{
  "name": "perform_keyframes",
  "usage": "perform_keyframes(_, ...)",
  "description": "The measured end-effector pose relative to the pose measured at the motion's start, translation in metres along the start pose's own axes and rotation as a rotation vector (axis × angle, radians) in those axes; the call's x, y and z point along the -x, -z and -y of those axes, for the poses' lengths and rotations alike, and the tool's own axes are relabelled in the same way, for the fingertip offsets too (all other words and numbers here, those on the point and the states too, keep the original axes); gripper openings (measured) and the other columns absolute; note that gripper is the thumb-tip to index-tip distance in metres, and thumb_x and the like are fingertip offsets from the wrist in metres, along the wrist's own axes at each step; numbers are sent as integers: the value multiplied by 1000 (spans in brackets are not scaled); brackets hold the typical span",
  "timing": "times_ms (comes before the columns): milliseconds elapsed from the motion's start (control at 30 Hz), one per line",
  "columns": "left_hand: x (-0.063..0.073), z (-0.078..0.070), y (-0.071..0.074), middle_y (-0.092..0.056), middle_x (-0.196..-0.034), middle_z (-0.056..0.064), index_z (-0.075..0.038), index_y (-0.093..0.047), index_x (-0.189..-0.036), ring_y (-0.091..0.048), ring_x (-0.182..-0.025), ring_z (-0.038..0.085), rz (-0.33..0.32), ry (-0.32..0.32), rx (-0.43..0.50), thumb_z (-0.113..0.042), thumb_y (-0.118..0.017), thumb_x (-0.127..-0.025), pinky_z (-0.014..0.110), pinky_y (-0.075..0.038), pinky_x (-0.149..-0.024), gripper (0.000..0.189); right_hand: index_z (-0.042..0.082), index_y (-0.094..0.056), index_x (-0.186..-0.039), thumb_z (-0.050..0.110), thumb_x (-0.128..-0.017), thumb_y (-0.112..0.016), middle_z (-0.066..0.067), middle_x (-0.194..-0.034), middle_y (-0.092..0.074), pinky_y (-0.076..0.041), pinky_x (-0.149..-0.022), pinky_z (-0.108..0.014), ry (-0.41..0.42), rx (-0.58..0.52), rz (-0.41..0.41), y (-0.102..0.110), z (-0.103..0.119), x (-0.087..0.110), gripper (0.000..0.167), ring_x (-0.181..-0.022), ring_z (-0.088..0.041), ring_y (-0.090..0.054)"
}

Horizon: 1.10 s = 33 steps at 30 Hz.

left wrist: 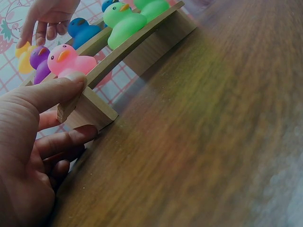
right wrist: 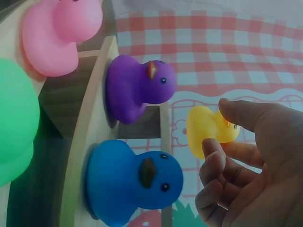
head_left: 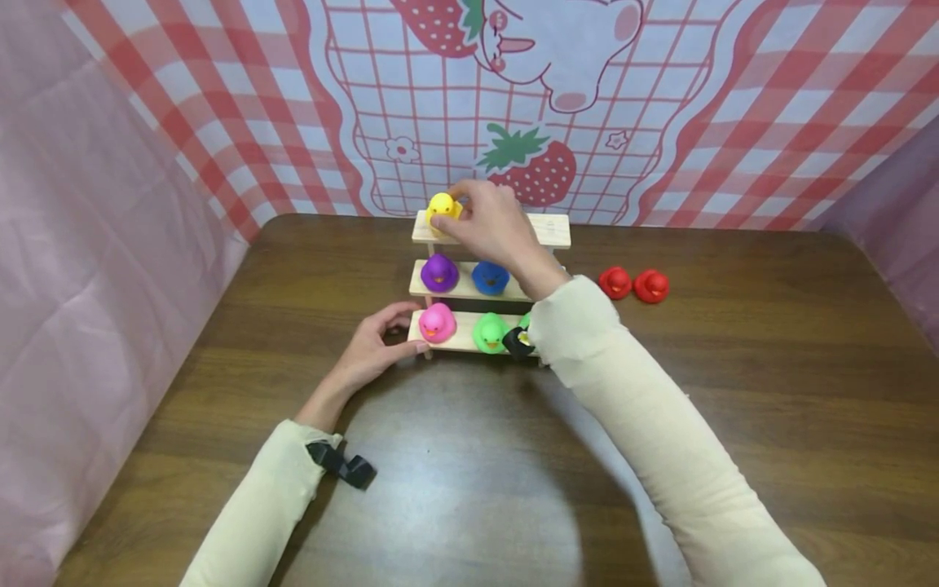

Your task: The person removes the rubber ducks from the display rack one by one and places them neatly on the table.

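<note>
At the left end of the top step of a three-step wooden shelf, my right hand pinches a yellow rubber duck between thumb and fingers. The right wrist view shows the yellow duck at the fingertips. My left hand holds the left end of the bottom step, thumb on its front edge beside a pink duck. On the middle step sit a purple duck and a blue duck. A green duck stands on the bottom step, with another green duck beside it.
Two red ducks, one nearer and one further right, sit on the brown wooden table right of the shelf. Behind the shelf hangs a strawberry-patterned cloth. My right forearm covers the shelf's right side in the head view.
</note>
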<state>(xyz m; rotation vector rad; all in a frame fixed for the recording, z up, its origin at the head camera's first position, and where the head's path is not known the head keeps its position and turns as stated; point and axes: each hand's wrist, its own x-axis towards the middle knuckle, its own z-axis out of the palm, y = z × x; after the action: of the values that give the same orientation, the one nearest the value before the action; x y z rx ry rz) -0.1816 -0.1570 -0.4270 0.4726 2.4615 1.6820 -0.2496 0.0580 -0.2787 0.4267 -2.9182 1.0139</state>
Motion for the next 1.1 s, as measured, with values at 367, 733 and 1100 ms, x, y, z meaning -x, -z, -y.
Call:
perform_keyframes(367,-1,-1,-1,-70,-115,27,1,-55,-136,-60,-105,27,0,-1,-7,-5,-77,-80,38,-43,-98,61,11,-64,-131,36,-92,-70,-8,-92,-67,-42,-67,-27,32,-48,-88,12,-12,14,47,-77,-19,-55)
perform_keyframes(733,-1,-1,-1,-70,-115,27,1,-55,-136,-60,-104,26,-1,-5,-13,-5,-78,-80,36,-43,-97,61,8,-64,-129,34,-92,-71,-10,-93,-66,-41,-69,-29,49,-62,-159,30,-30,30,46,-83,-21,-55)
perform_keyframes(1100,-1,1,-1,-70,-115,26,-1,-56,-136,-59,-102,20,2,5,8,-5,-79,-78,37,-43,-97,62,7,-63,-130,34,-92,-70,-12,-92,-65,-43,-65,-27,10,-66,-188,50,-47,50,47,-79,-21,-55)
